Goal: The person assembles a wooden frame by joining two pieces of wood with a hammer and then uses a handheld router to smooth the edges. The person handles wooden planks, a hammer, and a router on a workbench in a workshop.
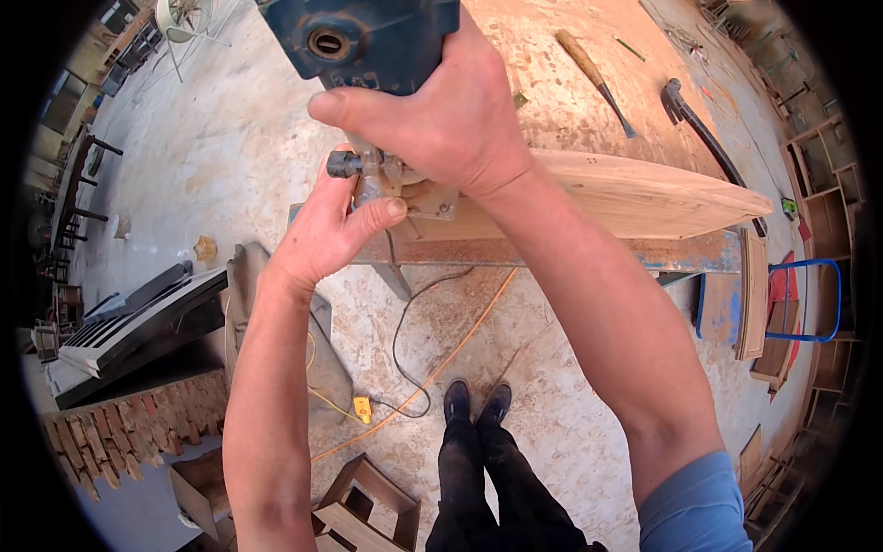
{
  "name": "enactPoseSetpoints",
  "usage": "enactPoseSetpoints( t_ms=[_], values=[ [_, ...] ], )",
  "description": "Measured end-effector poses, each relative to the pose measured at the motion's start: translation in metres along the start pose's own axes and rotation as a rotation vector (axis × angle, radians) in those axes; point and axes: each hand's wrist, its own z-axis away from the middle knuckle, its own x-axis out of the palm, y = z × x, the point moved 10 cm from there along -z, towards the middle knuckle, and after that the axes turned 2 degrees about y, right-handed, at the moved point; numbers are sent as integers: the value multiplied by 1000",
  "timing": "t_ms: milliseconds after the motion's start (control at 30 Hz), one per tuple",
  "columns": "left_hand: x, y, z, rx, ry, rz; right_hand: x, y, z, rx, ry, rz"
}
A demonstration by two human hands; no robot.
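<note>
A trim router with a dark blue motor body [372, 41] and a clear base [432, 204] stands at the end of a pale wooden board [635, 193]. My right hand [451, 115] wraps round the motor body from the right, its thumb across the front. Lower down, my left hand [336, 225] grips the base beside a black knob [345, 165], thumb on the near edge and the other fingers mostly hidden behind. The board lies along the near edge of the workbench [561, 69]. The cutter is hidden.
On the bench lie a wood-handled chisel [593, 81], a green pencil [630, 48] and a black-handled hammer [704, 138]. A black cord [397, 340] trails to a yellow connector [362, 409] near my feet. Wooden frames [368, 506] stand at lower left, a blue metal frame [839, 299] at right.
</note>
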Motion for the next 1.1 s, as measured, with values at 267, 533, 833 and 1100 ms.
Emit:
enactPoseSetpoints(
  t_ms=[267,533,833,1100],
  values=[
    [-6,-4,-1,49,69,-44,3,8,-3,66,-31,-19],
    [-8,-3,0,41,109,-77,5,19,-5,72,-30,-57],
    [-10,3,1,89,143,-97,5,16,-5,107,-33,-10],
    [-6,-1,-1,102,115,-49,3,15,-7,32,-27,-30]
  ],
)
